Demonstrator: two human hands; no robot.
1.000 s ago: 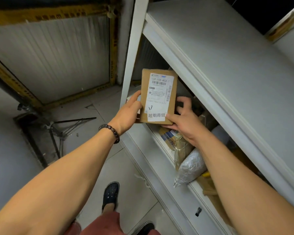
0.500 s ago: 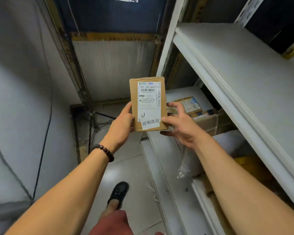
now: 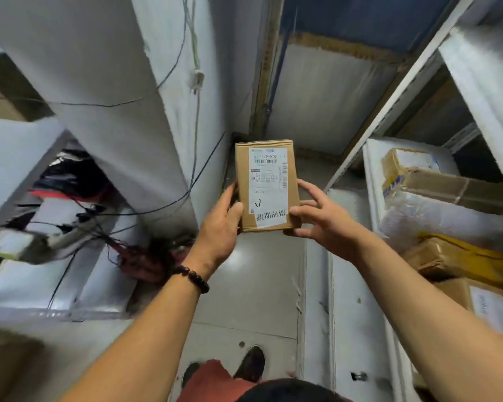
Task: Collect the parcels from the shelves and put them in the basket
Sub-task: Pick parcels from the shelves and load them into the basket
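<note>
Parcel (image 3: 267, 185) now clear of shelves (image 3: 372, 181), between both hands as before.

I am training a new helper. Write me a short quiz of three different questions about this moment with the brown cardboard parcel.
1. True or false: the small brown cardboard parcel with a white printed label is held by both hands, left hand and right hand.
2. Which wrist wears the dark beaded bracelet? A) left B) right C) neither
3. Fill in: more parcels lie on the white metal shelves on the person's ____ side.

Key: 1 true; 2 A; 3 right.
</note>
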